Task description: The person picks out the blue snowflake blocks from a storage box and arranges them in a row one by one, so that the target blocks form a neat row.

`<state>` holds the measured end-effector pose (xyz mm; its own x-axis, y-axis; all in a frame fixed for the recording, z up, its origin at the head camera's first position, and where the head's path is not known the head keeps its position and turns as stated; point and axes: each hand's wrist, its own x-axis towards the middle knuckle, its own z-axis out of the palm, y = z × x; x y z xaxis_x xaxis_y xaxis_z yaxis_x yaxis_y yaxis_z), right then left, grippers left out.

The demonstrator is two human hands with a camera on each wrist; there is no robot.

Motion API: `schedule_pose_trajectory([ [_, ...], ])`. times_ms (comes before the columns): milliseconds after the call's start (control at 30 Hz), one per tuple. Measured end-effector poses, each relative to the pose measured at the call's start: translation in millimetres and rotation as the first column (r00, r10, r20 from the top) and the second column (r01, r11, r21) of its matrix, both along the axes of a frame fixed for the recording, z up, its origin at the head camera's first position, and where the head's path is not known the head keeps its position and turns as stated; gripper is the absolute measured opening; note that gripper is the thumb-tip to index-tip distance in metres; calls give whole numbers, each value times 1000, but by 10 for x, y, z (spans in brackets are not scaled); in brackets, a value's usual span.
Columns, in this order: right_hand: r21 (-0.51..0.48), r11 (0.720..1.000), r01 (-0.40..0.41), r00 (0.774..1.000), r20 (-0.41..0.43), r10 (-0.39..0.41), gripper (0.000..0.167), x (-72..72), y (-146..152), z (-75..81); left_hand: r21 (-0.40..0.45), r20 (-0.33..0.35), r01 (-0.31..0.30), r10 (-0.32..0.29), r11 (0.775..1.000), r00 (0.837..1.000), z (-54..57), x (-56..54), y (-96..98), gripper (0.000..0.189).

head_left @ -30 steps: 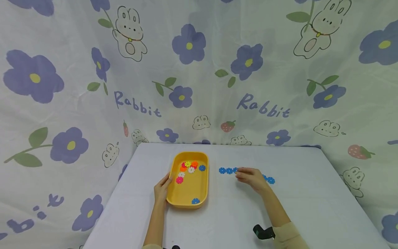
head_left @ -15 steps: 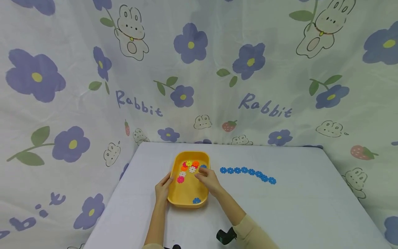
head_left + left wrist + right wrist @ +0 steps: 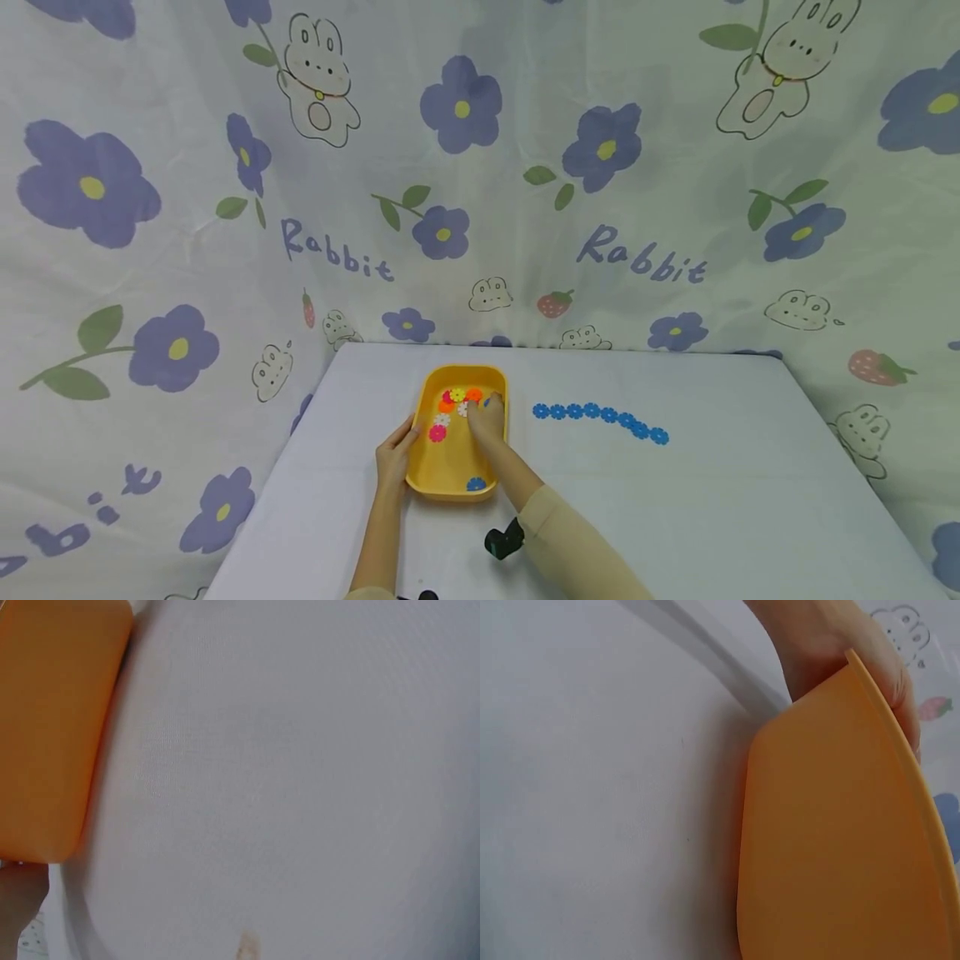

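A yellow plastic tray (image 3: 453,467) stands on the table, and my left hand (image 3: 393,454) grips its left rim. Inside it, near the right wall, my right hand (image 3: 486,421) has thumb and fingers around a blue snowflake disc (image 3: 487,402), which is mostly hidden. Pink, orange, yellow and white discs (image 3: 457,395) lie loose toward the tray's far left. Another blue disc (image 3: 476,483) rests at the near right corner. In the right wrist view, the right hand (image 3: 847,649) reaches over the tray rim and its fingertips are hidden.
Right of the tray, several blue discs (image 3: 592,410) form a slightly curved row on the white table (image 3: 720,500). A patterned cloth (image 3: 480,183) hangs behind the table. Dark wrist devices (image 3: 504,540) show near the forearms.
My right hand has moved left from the blue row into the tray and down onto the blue disc at its far right. The left hand keeps its hold on the rim.
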<state>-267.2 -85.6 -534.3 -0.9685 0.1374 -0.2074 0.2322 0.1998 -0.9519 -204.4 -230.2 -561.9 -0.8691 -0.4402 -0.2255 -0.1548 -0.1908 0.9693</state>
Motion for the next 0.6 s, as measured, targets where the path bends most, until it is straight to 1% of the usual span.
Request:
schedule_pose_trajectory([
  [100, 28, 1000, 5, 1000, -2, -5, 61, -59, -12, -61, 4, -3, 3, -3, 1000, 1000, -12, -2, 7, 47],
  [167, 71, 997, -27, 1000, -12, 27, 59, -84, -9, -95, 5, -6, 2, -2, 1000, 1000, -21, -4, 8, 46],
  [267, 110, 987, -116, 993, -9, 118, 53, -85, 2, -103, 2, -8, 2, -2, 1000, 1000, -24, -7, 8, 46],
  [333, 137, 971, -196, 980, -6, 199, 48, -60, 8, -87, 5, -6, -1, 1, 1000, 1000, -23, -6, 2, 46],
  [400, 165, 945, -282, 957, -18, 289, 42, -29, 3, -62, 1, -6, -2, 2, 1000, 1000, -23, -4, -3, 47],
  [467, 217, 906, -363, 924, -42, 380, 39, 4, -12, -55, 3, -7, -4, 4, 1000, 1000, -24, -4, -7, 47],
  [533, 280, 858, -432, 879, -84, 470, 32, 28, -36, -60, -2, -12, -6, 6, 1000, 1000, -26, -4, -8, 47],
  [600, 340, 809, -478, 833, -114, 541, 29, 51, -67, -78, -8, -16, -2, 2, 1000, 1000, -29, -5, -10, 46],
])
